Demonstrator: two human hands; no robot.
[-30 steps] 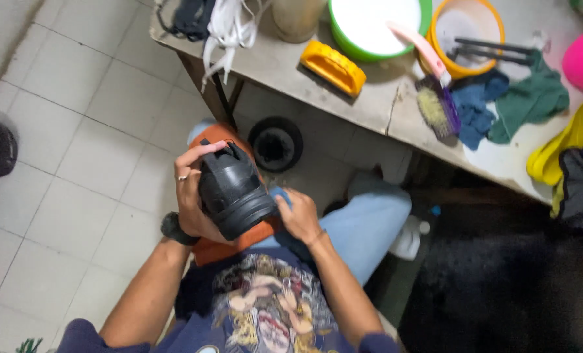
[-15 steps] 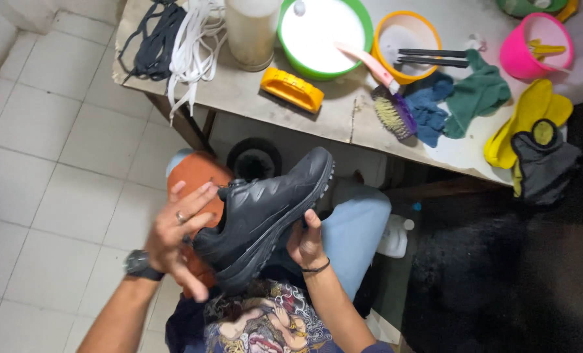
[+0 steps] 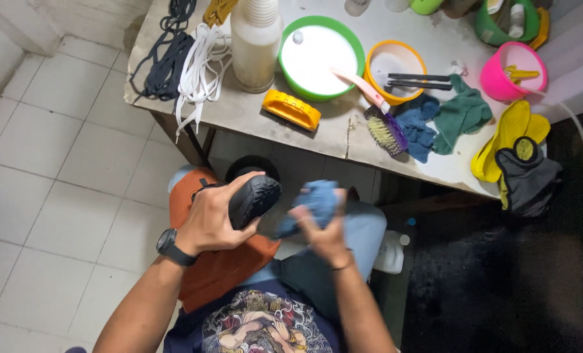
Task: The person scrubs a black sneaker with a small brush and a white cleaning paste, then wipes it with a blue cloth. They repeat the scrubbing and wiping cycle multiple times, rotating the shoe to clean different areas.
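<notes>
Shoe (image 3: 252, 199) turned sole-up since before | left grip (image 3: 216, 219) clamps it | right grip (image 3: 324, 225) pinches blue cloth (image 3: 314, 204) just beside

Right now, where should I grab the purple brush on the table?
Take the brush by its long pink handle, coming from above. The handle rests on the green bowl's rim, raised off the table; the bristle head lies low beside the blue cloth.

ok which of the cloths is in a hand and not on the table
The light blue cloth, bunched in the right hand beside the black shoe. The darker blue cloth and green cloth lie on the table.
</notes>
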